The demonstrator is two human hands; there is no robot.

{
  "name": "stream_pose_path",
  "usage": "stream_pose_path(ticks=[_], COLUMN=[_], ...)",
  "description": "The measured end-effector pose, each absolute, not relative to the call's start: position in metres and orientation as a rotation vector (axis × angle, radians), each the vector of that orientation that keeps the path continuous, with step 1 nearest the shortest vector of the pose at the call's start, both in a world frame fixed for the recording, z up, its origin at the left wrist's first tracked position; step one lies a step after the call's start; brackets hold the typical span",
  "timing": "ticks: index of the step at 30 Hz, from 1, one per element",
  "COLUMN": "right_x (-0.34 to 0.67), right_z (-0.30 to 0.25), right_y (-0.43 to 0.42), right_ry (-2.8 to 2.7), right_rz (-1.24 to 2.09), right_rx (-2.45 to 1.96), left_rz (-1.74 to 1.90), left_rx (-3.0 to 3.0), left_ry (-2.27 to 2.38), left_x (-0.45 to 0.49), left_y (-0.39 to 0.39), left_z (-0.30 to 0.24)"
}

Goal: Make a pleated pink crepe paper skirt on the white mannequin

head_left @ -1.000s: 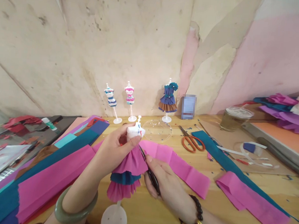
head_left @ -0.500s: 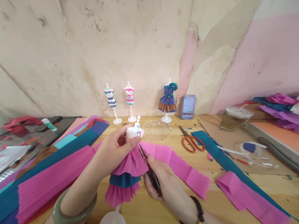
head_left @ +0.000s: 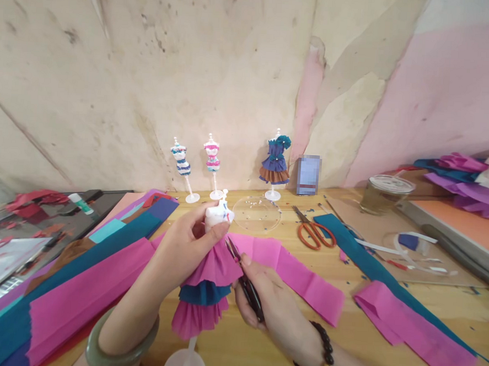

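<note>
My left hand is closed around the waist of a small white mannequin on a stand, tilted toward me. It wears a layered crepe skirt of pink, teal and pink. My right hand grips small dark scissors, whose blades point at the top pink layer by the waist. The stand's round white base shows at the bottom edge.
Pink crepe strips and teal strips lie across the wooden table. Orange-handled scissors, a clear round lid, a glass jar and three dressed mannequins stand behind. Paper sheets pile at left.
The mannequin has tipped slightly left and toward me in my left hand, its base sliding lower in view. My right hand with the scissors stays at the skirt's top layer.
</note>
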State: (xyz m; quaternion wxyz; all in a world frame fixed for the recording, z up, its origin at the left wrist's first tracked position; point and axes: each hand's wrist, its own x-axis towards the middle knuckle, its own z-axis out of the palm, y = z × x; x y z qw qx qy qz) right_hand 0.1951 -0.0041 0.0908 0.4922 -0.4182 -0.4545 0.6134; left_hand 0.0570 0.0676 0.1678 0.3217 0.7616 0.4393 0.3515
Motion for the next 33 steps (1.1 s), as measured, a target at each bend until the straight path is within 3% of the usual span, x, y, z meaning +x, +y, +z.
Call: stream_pose_path(ticks=[20,33], right_x=[0.1925,0.1947], right_z=[0.0897,0.0928], right_y=[0.0010,0.0031], right_ry=[-0.956,-1.027], right_rz=[1.680,1.629], right_rx=[-0.833,-0.892], left_rz=[0.858,0.872], left_rx=[2.192,2.149], left_ry=[1.413,1.402], left_x=[0.0542,0.0547], left_y=[0.0593,0.0656], left_z=[0.1643,0.1609])
